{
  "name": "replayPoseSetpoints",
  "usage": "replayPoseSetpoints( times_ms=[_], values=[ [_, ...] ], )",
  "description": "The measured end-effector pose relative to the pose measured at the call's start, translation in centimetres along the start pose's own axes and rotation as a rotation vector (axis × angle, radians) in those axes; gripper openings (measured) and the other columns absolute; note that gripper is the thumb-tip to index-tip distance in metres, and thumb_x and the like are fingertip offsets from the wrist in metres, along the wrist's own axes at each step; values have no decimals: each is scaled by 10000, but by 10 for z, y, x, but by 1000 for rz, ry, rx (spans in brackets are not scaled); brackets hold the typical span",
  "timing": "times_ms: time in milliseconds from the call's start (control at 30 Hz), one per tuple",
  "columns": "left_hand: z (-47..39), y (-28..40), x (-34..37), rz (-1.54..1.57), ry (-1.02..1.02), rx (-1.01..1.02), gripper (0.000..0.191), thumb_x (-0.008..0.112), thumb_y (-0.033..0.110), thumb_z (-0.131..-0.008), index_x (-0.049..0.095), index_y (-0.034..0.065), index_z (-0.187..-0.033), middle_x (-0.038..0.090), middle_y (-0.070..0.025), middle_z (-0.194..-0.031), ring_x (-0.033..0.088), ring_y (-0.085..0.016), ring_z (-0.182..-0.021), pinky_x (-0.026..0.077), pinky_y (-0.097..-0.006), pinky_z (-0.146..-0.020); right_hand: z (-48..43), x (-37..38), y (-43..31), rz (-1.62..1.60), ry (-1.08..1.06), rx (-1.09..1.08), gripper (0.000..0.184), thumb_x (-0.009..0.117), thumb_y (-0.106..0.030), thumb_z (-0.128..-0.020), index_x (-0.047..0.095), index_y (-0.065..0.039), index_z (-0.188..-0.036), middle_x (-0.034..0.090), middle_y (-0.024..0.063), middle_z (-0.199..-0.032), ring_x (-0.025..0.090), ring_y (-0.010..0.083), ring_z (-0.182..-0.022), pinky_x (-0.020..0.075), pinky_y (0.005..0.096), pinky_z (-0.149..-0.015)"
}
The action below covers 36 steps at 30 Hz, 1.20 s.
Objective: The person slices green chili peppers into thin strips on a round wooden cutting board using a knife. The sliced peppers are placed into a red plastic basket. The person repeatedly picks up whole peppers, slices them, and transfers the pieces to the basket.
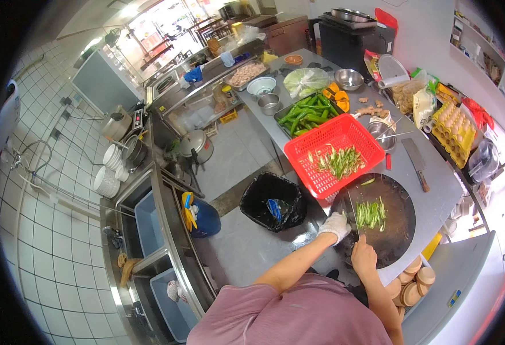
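Observation:
My right hand is bare and closed around the handle of a kitchen knife, whose blade stands nearly edge-on over the round dark chopping board. My left hand wears a white knitted glove. Its fingertips press on a small green pepper piece, mostly hidden, at the board's left side beside the blade. To the right of the blade lies a pile of sliced green pepper. Another green piece rests near the board's far edge. Beyond the board, a red plastic basket holds cut green pepper strips.
A cleaver lies right of the basket. Behind it are a tray of whole green peppers, steel bowls and ginger. Egg trays stand far right. A lined black bin is on the floor left; sinks line the wall.

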<state>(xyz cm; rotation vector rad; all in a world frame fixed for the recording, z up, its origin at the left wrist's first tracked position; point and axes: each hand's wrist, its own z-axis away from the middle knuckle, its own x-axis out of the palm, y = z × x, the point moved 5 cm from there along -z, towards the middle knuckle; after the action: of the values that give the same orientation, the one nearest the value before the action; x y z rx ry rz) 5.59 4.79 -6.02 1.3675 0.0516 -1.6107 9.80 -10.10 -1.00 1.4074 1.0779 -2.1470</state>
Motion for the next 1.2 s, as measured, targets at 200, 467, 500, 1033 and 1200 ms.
replayPoseSetpoints(
  times_ms=[200,467,500,1033,1200],
  values=[
    [19,30,-21,110,51,58,389,600,298,-831,608,6,-1088,574,-273,-1134,574,-436,-1053,471,-482,-911,5,-9,11,-3,106,36,194,498,-197,-937,442,-23,-1003,646,266,-754,639,459,-738,506,540,-665],
    [5,3,-6,212,19,60,276,576,252,-853,607,-9,-936,654,-231,-887,660,-346,-797,508,-431,-737,14,-18,16,-45,99,120,223,494,-237,-946,426,-41,-1025,646,258,-734,638,458,-716,509,544,-660],
    [-4,-7,5,276,-14,55,264,568,241,-857,604,-12,-920,654,-218,-840,669,-318,-713,518,-416,-680,17,-19,13,-34,87,129,226,495,-243,-947,424,-45,-1028,648,255,-736,639,458,-718,509,547,-662],
    [10,20,-16,107,23,-83,366,508,314,-848,644,3,-985,625,-271,-1056,587,-427,-1041,456,-474,-906,7,-17,-5,67,96,78,161,523,-106,-850,451,-29,-971,656,220,-702,671,400,-673,534,504,-632],
    [9,27,-18,102,-21,-20,365,490,307,-851,644,1,-976,621,-285,-1058,590,-433,-1037,452,-490,-912,18,-13,-2,42,61,69,136,509,-113,-867,447,-27,-952,649,240,-701,661,416,-684,523,512,-621]
  ],
)
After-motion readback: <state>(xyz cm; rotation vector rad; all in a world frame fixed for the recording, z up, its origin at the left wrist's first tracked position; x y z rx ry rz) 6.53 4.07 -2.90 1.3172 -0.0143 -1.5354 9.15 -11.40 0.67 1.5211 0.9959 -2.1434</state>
